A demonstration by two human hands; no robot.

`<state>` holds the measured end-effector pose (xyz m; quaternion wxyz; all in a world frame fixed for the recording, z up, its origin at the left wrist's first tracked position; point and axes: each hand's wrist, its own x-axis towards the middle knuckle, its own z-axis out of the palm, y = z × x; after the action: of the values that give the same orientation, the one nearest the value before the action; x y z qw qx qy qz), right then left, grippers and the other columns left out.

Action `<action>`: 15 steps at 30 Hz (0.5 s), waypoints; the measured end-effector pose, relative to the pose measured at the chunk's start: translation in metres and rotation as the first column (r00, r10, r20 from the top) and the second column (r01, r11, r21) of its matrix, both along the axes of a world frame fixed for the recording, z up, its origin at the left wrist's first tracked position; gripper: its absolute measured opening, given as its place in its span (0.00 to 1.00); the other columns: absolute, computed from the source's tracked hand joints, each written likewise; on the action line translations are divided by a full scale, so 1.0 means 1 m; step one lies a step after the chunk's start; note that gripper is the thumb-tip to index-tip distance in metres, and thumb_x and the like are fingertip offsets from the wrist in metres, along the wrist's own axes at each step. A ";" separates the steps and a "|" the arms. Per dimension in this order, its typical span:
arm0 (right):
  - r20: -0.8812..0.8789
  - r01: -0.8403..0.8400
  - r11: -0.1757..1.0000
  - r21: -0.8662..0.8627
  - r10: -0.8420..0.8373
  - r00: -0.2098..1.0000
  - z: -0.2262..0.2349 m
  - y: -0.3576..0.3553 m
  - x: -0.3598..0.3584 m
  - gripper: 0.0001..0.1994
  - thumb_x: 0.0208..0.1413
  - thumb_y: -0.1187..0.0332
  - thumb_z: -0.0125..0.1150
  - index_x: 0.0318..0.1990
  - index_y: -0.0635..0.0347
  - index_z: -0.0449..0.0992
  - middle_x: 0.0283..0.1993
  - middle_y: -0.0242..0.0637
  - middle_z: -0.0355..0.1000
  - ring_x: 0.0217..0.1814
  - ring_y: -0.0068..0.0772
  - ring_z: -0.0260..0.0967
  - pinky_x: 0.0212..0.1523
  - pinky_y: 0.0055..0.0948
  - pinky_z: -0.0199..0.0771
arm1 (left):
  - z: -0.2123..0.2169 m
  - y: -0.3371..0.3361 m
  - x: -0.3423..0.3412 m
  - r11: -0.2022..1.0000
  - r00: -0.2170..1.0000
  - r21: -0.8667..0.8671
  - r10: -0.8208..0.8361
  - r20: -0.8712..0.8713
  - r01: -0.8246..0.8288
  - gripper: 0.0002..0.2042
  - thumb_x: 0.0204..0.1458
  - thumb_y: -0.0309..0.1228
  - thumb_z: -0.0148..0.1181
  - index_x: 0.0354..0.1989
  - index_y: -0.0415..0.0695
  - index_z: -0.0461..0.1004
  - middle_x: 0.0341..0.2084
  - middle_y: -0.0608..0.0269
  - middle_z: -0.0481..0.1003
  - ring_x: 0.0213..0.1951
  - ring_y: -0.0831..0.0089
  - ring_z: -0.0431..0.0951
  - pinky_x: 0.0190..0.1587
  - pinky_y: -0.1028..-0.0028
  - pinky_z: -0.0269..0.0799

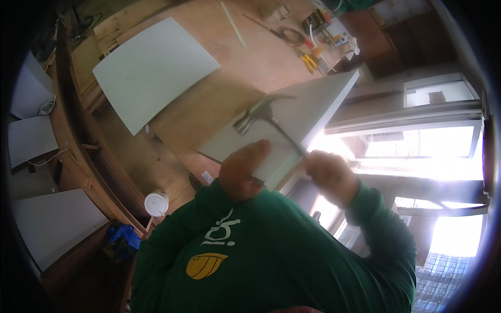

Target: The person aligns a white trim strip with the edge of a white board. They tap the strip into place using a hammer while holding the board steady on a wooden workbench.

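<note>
My right hand (331,176) is closed around the handle of a claw hammer (255,116), raised over a white panel (305,117). The hammer's metal head points left, its claw up and to the right; motion blurs it slightly. Under the hammer head, my left hand (241,169) lies at the near end of the panel. Its fingers stretch out along the surface, with the thumb apart from them. Whether anything small sits under those fingers cannot be made out. The panel slants across the wooden workbench (229,104), its pale thick edge along the right.
A white sheet (156,70) lies on the bench at the far left. Yellow-handled pliers (308,62), a coiled cable (294,36) and small items crowd the far right. A white lidded tub (156,203) stands near my left elbow. Bright windows (417,141) are at the right.
</note>
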<state>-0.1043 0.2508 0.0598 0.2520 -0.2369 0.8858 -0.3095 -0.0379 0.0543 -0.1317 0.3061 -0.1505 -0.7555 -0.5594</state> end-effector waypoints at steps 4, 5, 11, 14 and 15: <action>-0.185 0.021 0.997 0.076 -0.006 0.983 -0.008 0.023 -0.038 0.23 0.76 0.53 0.49 0.32 0.63 0.72 0.24 0.33 0.64 0.28 0.28 0.62 0.31 0.34 0.65 | 0.001 0.003 0.003 1.000 1.000 0.029 -0.006 -0.008 0.006 0.31 0.46 0.29 0.74 0.62 0.33 0.73 0.57 0.39 0.78 0.57 0.45 0.81 0.60 0.57 0.77; -0.191 0.043 0.996 0.072 -0.028 0.981 -0.006 0.024 -0.046 0.24 0.76 0.51 0.49 0.32 0.63 0.71 0.24 0.30 0.63 0.28 0.25 0.61 0.31 0.32 0.65 | 0.002 0.004 0.003 1.000 1.000 0.029 -0.006 -0.002 0.006 0.31 0.46 0.29 0.74 0.61 0.34 0.74 0.57 0.40 0.78 0.57 0.45 0.81 0.60 0.57 0.77; 0.033 0.392 0.907 0.151 -0.401 0.915 -0.021 0.069 -0.107 0.22 0.75 0.50 0.50 0.32 0.57 0.72 0.19 0.26 0.61 0.15 0.18 0.58 0.16 0.25 0.60 | 0.000 0.008 0.003 0.999 0.999 0.027 0.033 -0.027 -0.032 0.29 0.47 0.27 0.73 0.60 0.33 0.75 0.56 0.41 0.79 0.56 0.46 0.82 0.59 0.59 0.78; -0.090 0.137 0.990 0.021 -0.134 0.987 -0.051 0.088 -0.099 0.18 0.75 0.55 0.50 0.38 0.59 0.76 0.19 0.26 0.61 0.18 0.22 0.62 0.18 0.26 0.65 | 0.003 0.009 0.003 0.998 0.998 0.024 0.059 -0.005 -0.059 0.27 0.48 0.25 0.72 0.60 0.34 0.76 0.55 0.41 0.80 0.56 0.47 0.82 0.59 0.60 0.78; -0.211 -0.046 0.999 -0.014 0.042 0.977 -0.055 0.084 -0.084 0.17 0.74 0.56 0.51 0.40 0.61 0.76 0.20 0.28 0.63 0.19 0.25 0.65 0.21 0.30 0.68 | 0.004 0.010 0.004 0.997 0.998 0.022 0.067 0.015 -0.068 0.27 0.48 0.25 0.71 0.60 0.34 0.76 0.55 0.41 0.80 0.56 0.47 0.83 0.59 0.60 0.78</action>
<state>-0.1881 0.3350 0.0050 0.1612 -0.2901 0.8990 -0.2856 -0.0336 0.0644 -0.1272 0.3210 -0.1174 -0.7560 -0.5582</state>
